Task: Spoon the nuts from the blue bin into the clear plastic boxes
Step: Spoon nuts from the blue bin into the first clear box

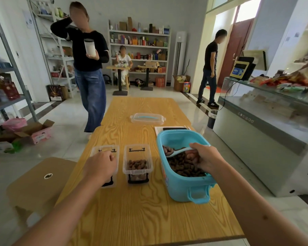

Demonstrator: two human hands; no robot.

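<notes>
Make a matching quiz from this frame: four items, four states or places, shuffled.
Items:
1. right-hand clear plastic box
2. left-hand clear plastic box
3. pale blue plastic scoop
4. clear plastic lid with a blue handle

States:
A. held in the right hand, over the nuts in the blue plastic bin
B. lying alone farther up the wooden table
C. partly filled with brown nuts
D. under the left hand

Pairs: 1-C, 2-D, 3-A, 4-B

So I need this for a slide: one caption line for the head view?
Right hand scoops nuts from the blue bin while the left hand steadies a clear box.
</notes>
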